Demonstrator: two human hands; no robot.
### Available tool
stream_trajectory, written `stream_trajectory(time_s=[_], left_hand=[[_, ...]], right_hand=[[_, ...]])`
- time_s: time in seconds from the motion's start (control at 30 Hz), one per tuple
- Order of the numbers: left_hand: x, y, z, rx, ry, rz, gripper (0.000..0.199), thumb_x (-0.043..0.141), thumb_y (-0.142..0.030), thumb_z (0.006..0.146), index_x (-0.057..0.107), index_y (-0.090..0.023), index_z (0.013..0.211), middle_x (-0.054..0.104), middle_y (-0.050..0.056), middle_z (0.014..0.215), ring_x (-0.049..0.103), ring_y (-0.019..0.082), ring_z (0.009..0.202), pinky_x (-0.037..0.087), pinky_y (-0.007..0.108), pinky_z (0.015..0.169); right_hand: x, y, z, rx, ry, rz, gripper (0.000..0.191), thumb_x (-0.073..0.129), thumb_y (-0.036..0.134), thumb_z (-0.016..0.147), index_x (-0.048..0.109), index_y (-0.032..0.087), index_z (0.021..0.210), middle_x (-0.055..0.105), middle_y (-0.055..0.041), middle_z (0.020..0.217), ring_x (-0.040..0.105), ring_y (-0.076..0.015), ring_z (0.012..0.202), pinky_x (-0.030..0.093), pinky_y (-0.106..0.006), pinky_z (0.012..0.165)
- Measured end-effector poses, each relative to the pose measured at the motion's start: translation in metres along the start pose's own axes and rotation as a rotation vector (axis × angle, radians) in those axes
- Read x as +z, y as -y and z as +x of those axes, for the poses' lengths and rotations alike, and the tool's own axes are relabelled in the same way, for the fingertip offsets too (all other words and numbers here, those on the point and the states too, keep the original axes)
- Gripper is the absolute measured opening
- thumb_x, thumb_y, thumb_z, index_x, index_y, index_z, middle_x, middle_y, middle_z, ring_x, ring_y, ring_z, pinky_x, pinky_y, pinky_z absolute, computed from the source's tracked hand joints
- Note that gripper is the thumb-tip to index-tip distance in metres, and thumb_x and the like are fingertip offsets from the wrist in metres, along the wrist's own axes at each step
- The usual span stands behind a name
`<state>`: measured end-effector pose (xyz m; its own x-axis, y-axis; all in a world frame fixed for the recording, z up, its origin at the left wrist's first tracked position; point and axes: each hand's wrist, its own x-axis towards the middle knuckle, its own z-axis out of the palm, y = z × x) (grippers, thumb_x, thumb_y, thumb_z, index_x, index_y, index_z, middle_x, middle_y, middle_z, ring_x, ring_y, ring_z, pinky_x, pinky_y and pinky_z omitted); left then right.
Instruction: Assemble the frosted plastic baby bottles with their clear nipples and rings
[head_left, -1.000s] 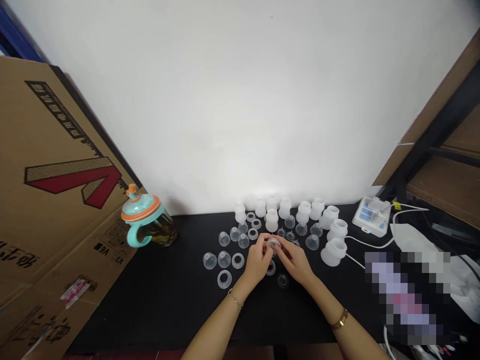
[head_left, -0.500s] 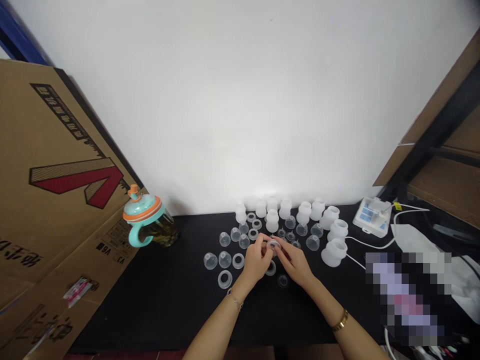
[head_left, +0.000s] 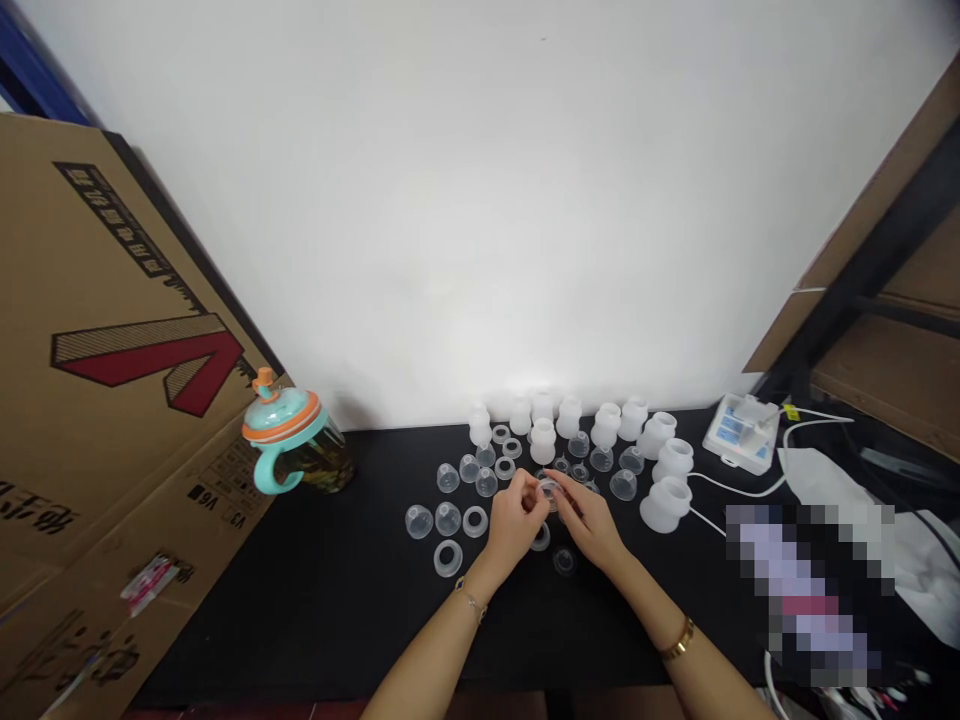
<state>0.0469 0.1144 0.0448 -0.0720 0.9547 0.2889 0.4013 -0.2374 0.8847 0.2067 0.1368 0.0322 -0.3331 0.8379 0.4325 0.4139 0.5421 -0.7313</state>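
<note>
My left hand (head_left: 516,517) and my right hand (head_left: 592,518) meet above the black table, both closed on a translucent bottle collar ring (head_left: 550,488). Fingers cover much of it, so I cannot tell whether a nipple sits inside. Under my hands lies another collar ring (head_left: 540,538), partly hidden. A clear bottle nipple (head_left: 565,561) rests just in front of my right hand, and more nipples (head_left: 579,471) are behind it. Left of my hands are loose collar rings (head_left: 448,558) and several clear dome caps (head_left: 448,518).
Several white baby bottles (head_left: 666,503) curve along the wall and right side. At left, a lidded teal cup (head_left: 289,440) stands by a large cardboard box (head_left: 135,420). To the right are a power strip (head_left: 741,432), a white cable (head_left: 739,492) and a pixelated patch.
Both hands stay together on the collar ring, with only a slight shift of the fingers. The whole view has moved a little; the parts on the table lie as before.
</note>
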Motion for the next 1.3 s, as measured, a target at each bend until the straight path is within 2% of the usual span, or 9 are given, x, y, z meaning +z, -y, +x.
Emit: stream_trajectory(time_s=[0.13, 0.33, 0.47, 0.67, 0.83, 1.0, 1.17, 1.3], left_hand=[[0.0000, -0.0003, 0.0001, -0.014, -0.015, 0.018, 0.007, 0.055, -0.024, 0.085, 0.051, -0.021, 0.079, 0.057, -0.005, 0.059, 0.054, 0.012, 0.053, 0.036, 0.023, 0.055], [-0.0018, -0.0020, -0.0010, 0.002, 0.001, -0.025, 0.016, 0.051, -0.035, 0.092, 0.055, -0.021, 0.086, 0.055, -0.005, 0.061, 0.052, 0.013, 0.055, 0.035, 0.023, 0.055], [-0.0029, -0.0018, -0.0023, 0.032, 0.049, -0.029, 0.017, 0.048, -0.035, 0.095, 0.057, -0.021, 0.098, 0.053, -0.006, 0.060, 0.050, 0.013, 0.053, 0.032, 0.023, 0.053], [-0.0018, 0.0005, -0.0028, 0.021, 0.090, -0.061, 0.018, 0.048, -0.037, 0.096, 0.054, -0.022, 0.100, 0.055, -0.006, 0.060, 0.052, 0.012, 0.052, 0.034, 0.022, 0.051], [-0.0011, 0.0017, -0.0020, 0.030, 0.076, -0.062, 0.013, 0.050, -0.034, 0.094, 0.053, -0.021, 0.092, 0.059, -0.005, 0.061, 0.056, 0.012, 0.052, 0.036, 0.021, 0.051], [0.0010, 0.0029, -0.0016, 0.027, 0.029, -0.042, 0.011, 0.052, -0.031, 0.092, 0.053, -0.021, 0.086, 0.055, -0.006, 0.056, 0.051, 0.011, 0.049, 0.033, 0.021, 0.050], [0.0000, -0.0002, -0.0043, 0.019, 0.019, -0.059, 0.020, 0.046, -0.039, 0.098, 0.053, -0.021, 0.101, 0.054, -0.006, 0.059, 0.048, 0.011, 0.049, 0.032, 0.022, 0.050], [-0.0032, -0.0053, -0.0064, 0.082, 0.063, 0.076, 0.023, 0.045, -0.039, 0.099, 0.054, -0.022, 0.111, 0.058, -0.005, 0.062, 0.052, 0.013, 0.052, 0.032, 0.023, 0.052]], right_hand=[[-0.0007, 0.0020, 0.0003, -0.010, 0.006, 0.000, 0.040, 0.044, 0.039, 0.102, 0.063, 0.020, 0.131, 0.074, -0.0068, 0.093, 0.062, -0.0167, 0.063, 0.052, -0.028, 0.062], [-0.0019, 0.0031, 0.0015, -0.006, 0.000, -0.020, 0.042, 0.042, 0.041, 0.102, 0.063, 0.019, 0.131, 0.072, -0.0048, 0.079, 0.062, -0.0176, 0.060, 0.052, -0.028, 0.059], [-0.0022, 0.0014, 0.0020, -0.010, -0.008, -0.001, 0.042, 0.042, 0.039, 0.102, 0.062, 0.019, 0.132, 0.075, -0.0067, 0.090, 0.064, -0.0175, 0.062, 0.053, -0.029, 0.061], [-0.0022, -0.0019, 0.0023, -0.032, 0.002, 0.016, 0.040, 0.042, 0.036, 0.101, 0.062, 0.018, 0.131, 0.075, -0.0094, 0.108, 0.070, -0.0201, 0.079, 0.055, -0.030, 0.072], [-0.0015, -0.0023, 0.0006, -0.035, 0.009, 0.013, 0.039, 0.043, 0.035, 0.101, 0.062, 0.019, 0.132, 0.076, -0.0082, 0.104, 0.069, -0.0190, 0.074, 0.054, -0.030, 0.069], [-0.0023, 0.0013, 0.0005, -0.028, 0.009, 0.011, 0.039, 0.043, 0.036, 0.101, 0.062, 0.018, 0.131, 0.075, -0.0062, 0.091, 0.064, -0.0172, 0.065, 0.052, -0.029, 0.064], [-0.0032, 0.0032, 0.0021, 0.000, -0.032, 0.031, 0.038, 0.046, 0.039, 0.101, 0.060, 0.018, 0.129, 0.070, -0.0039, 0.082, 0.059, -0.0154, 0.058, 0.048, -0.026, 0.056], [-0.0036, 0.0030, 0.0025, -0.037, -0.085, 0.036, 0.033, 0.047, 0.037, 0.100, 0.064, 0.018, 0.122, 0.072, -0.0066, 0.092, 0.061, -0.0155, 0.061, 0.050, -0.027, 0.058]])
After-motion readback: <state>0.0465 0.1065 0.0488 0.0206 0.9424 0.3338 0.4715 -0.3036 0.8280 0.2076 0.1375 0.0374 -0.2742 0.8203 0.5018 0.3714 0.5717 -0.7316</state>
